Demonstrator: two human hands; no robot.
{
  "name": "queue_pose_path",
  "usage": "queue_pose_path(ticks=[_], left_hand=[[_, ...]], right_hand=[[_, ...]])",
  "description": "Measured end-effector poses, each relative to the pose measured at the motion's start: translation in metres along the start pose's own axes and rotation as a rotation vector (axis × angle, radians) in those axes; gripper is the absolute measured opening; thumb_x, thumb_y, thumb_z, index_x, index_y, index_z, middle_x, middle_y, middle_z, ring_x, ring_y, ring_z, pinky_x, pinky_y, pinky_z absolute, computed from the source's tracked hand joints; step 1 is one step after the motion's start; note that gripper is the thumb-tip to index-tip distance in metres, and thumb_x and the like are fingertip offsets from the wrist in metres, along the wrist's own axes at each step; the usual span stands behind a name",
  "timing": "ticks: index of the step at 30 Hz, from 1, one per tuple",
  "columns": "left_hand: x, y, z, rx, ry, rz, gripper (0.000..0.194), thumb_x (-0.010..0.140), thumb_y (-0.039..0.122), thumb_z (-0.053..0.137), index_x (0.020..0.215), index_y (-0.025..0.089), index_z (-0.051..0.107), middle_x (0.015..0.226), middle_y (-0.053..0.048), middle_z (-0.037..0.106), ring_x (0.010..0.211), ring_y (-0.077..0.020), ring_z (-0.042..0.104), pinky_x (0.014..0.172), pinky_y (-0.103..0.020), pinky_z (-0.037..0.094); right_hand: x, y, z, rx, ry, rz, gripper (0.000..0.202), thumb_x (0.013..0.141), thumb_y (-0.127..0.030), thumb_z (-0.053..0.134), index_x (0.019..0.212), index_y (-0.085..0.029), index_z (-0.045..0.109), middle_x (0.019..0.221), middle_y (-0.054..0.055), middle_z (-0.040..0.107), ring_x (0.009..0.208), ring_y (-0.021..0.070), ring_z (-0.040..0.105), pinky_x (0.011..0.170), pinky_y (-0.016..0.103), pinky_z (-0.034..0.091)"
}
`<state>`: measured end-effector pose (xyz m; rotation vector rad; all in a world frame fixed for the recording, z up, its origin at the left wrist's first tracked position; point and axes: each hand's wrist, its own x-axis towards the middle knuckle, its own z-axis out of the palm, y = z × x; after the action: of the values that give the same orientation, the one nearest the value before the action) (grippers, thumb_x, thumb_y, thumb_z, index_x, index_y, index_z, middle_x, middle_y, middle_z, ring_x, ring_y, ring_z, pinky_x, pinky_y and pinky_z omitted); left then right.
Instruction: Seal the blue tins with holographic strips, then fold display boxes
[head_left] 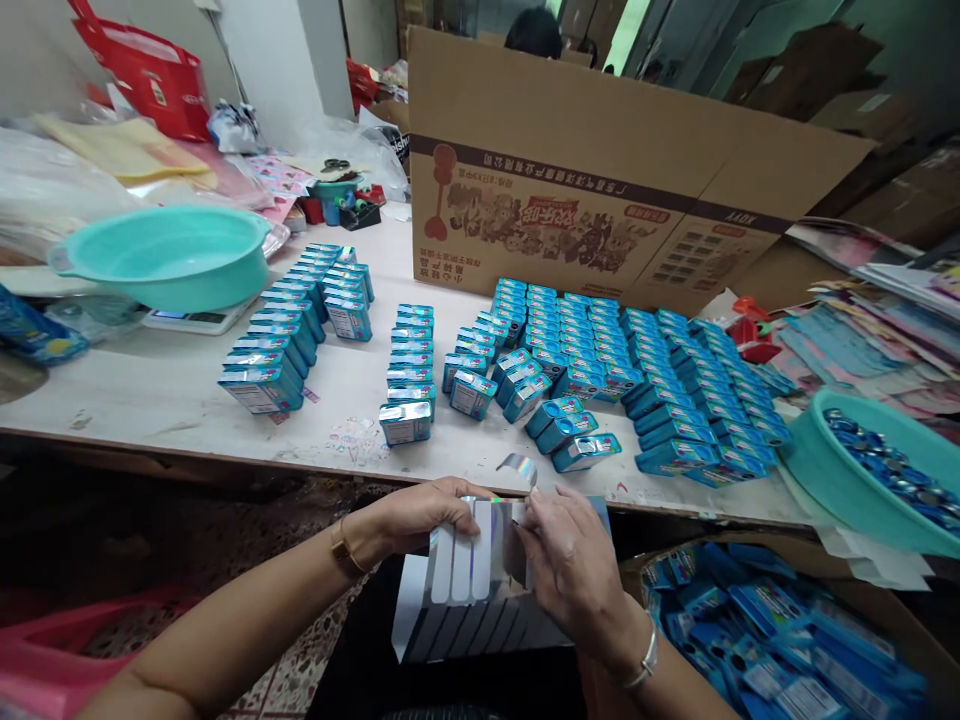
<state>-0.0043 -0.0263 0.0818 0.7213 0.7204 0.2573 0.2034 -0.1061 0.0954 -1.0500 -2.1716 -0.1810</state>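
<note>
My left hand [431,515] grips a sheet of long silver stickers [461,560] at its top edge, thumb lying on the front. The sheet hangs in folds over my lap, with white backing and dark stripes lower down. My right hand [574,565] is closed at the sheet's right part, fingertips pinched together. A curled shiny sticker [519,466] rises just above those fingertips; its lower end is hidden. Beyond my hands, small blue boxes [589,450] stand in rows on the table; several on the left [259,385] carry shiny strips across their tops.
A large cardboard sheet [540,150] stands upright behind the boxes. A turquoise basin [165,265] sits on a white scale [199,318] at left. Another basin [817,480] holds blue-and-silver pieces at right. Below it, a carton contains blue packs [772,620]. A red tape dispenser [752,330] stands behind.
</note>
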Motion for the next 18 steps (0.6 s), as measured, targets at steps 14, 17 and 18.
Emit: queue_pose_path(ticks=[14, 17, 18], left_hand=[[0.022, -0.004, -0.003, 0.063, -0.091, 0.092, 0.017, 0.051, 0.013, 0.065, 0.067, 0.014, 0.070, 0.057, 0.002, 0.064, 0.052, -0.0094, 0.053, 0.052, -0.021, 0.039], [0.020, -0.003, 0.004, 0.057, -0.097, 0.127, 0.014, 0.051, 0.013, 0.064, 0.065, 0.014, 0.068, 0.058, 0.002, 0.063, 0.054, -0.0091, 0.052, 0.055, -0.021, 0.038], [0.020, -0.003, 0.005, 0.054, -0.090, 0.129, 0.014, 0.050, 0.012, 0.063, 0.064, 0.014, 0.067, 0.057, 0.002, 0.062, 0.053, -0.0090, 0.051, 0.054, -0.021, 0.038]], right_hand=[[0.030, 0.003, -0.017, -0.034, -0.055, 0.032, 0.063, 0.092, -0.008, 0.047, 0.152, -0.018, 0.029, 0.129, 0.017, 0.063, 0.117, 0.0278, 0.063, 0.092, 0.047, 0.058], [0.018, 0.004, 0.005, 0.004, -0.103, -0.074, 0.076, 0.090, 0.001, 0.044, 0.157, -0.017, 0.015, 0.141, 0.022, 0.054, 0.130, 0.0290, 0.054, 0.095, 0.049, 0.057], [0.015, 0.004, 0.008, 0.016, -0.103, -0.095, 0.079, 0.089, 0.003, 0.044, 0.158, -0.017, 0.013, 0.142, 0.023, 0.052, 0.133, 0.0295, 0.052, 0.096, 0.049, 0.056]])
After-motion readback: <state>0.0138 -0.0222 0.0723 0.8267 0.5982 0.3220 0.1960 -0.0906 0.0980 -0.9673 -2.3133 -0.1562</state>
